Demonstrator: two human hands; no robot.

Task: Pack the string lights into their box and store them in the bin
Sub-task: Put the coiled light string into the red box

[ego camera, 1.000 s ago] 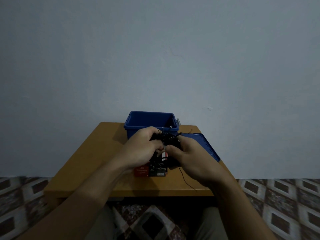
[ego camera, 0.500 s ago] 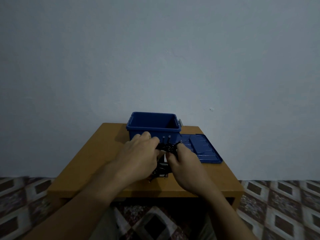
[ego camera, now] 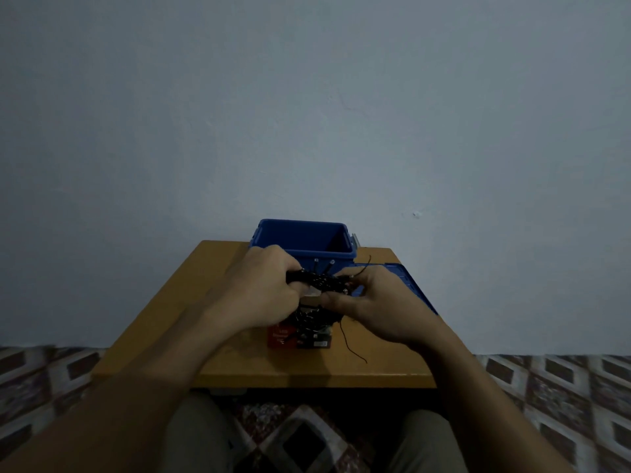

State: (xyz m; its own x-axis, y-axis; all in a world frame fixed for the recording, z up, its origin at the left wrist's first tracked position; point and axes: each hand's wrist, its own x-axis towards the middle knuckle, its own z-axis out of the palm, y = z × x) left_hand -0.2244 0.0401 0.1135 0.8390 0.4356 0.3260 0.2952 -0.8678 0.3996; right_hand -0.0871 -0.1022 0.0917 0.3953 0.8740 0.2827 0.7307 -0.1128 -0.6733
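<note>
At frame centre, left hand [ego camera: 261,290] and right hand [ego camera: 374,302] grip tangled black string lights [ego camera: 321,279], seemingly partly inside their red cardboard box [ego camera: 281,337]; blue plastic bin [ego camera: 336,256] awaits.

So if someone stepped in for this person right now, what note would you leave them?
Left hand and right hand both grip the lights, a black tangle held above the box on the table.
Some coils already lie in or on the box; one wire end trails on the table.
The bin stands open behind, its lid to the right.
Left: tuck in the rest, close the box, put it in the bin.
</note>
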